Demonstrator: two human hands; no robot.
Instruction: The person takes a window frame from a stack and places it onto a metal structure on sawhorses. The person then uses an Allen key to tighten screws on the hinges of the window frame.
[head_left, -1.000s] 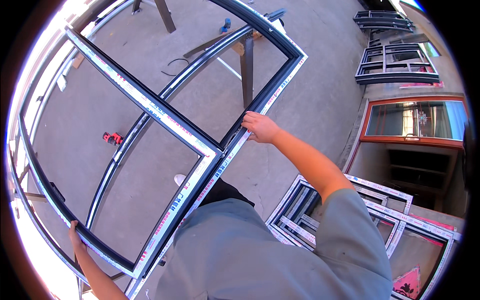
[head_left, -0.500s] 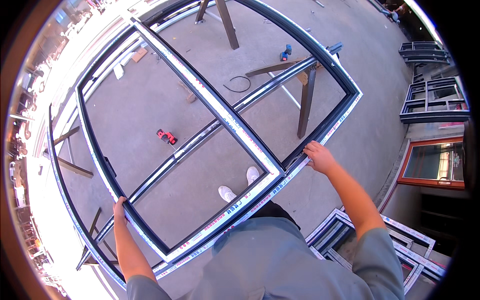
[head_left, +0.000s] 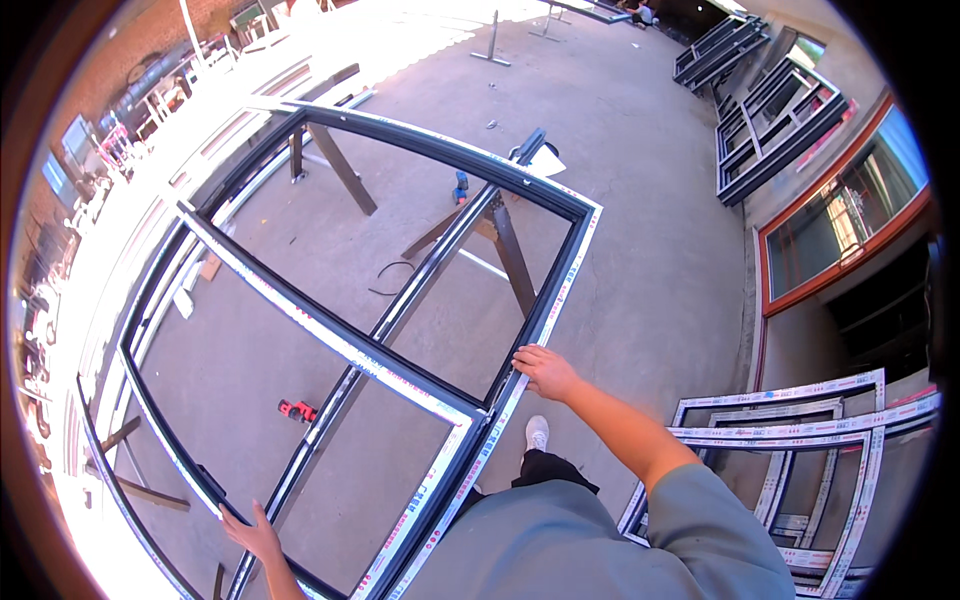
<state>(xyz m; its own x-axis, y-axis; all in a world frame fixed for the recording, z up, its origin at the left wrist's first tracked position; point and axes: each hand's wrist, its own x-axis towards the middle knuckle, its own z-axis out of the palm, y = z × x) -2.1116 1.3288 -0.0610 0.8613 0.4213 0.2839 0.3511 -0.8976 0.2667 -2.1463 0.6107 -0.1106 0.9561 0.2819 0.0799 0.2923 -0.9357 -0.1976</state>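
A large dark window frame (head_left: 573,262) with white printed protective film lies flat on raised supports in front of me. Within it, on the left, sits a sash (head_left: 440,470) whose edge bars carry the same film. My left hand (head_left: 255,535) touches the sash's left bar, thumb and fingers spread apart. On the frame's near right edge, my right hand (head_left: 547,372) has its fingers bent over the rail. Part of my left forearm is cut off by the lower edge.
Trestle legs (head_left: 515,265) and a long support rail (head_left: 300,455) stand beneath the frame. A red power tool (head_left: 297,411) and a blue drill (head_left: 461,188) are also there. More frames (head_left: 780,435) lie at the right; others (head_left: 775,130) lean by the wall beside an orange-framed window (head_left: 845,215).
My view has turned, so the frame appears lower and farther left. My right hand stays on the frame's edge. My left hand's fingers have spread on the sash bar. One shoe has stepped right.
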